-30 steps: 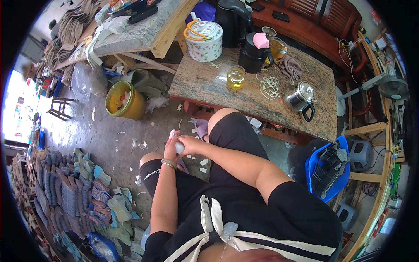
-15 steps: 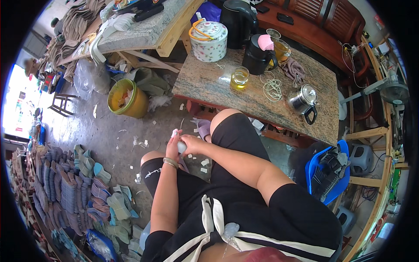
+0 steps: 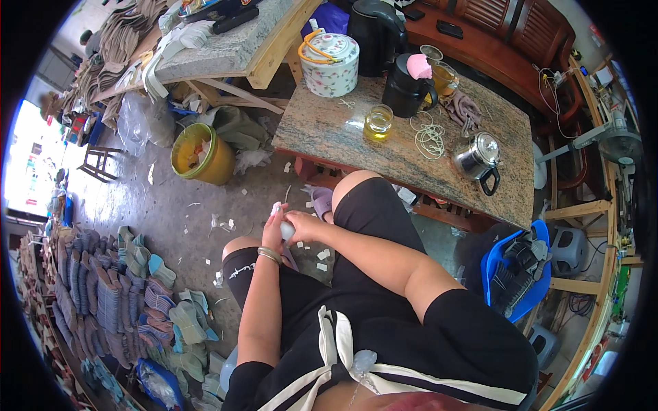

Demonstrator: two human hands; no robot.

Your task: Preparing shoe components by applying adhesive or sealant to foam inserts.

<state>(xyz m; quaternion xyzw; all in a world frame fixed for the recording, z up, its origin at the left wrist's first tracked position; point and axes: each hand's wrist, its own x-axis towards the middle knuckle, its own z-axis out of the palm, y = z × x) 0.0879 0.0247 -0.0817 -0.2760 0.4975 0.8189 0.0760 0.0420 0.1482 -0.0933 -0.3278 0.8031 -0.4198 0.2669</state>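
Observation:
My left hand [image 3: 273, 231], with a bangle [image 3: 269, 255] at its wrist, and my right hand [image 3: 305, 227] meet above my left knee. Between them shows a small, smooth, whitish rounded thing [image 3: 287, 231], too small to name. Both hands are closed around it, the right from its far side with bent fingers. A pinkish-white bit [image 3: 276, 207] covers a fingertip of my left hand; I cannot make out whether it is a wrapping. The inner fingers are partly hidden.
Ahead stands a stone-topped table [image 3: 315, 130] with a glass cup [image 3: 378, 123], steel pot [image 3: 477, 156] and flowered pot [image 3: 331, 72]. A yellow bin [image 3: 223, 161] is at left, sock piles [image 3: 110, 294] at lower left, a blue basket [image 3: 541, 274] at right. Scraps litter the floor.
The view has shifted very slightly. My hands keep nearly the same pose around the whitish thing.

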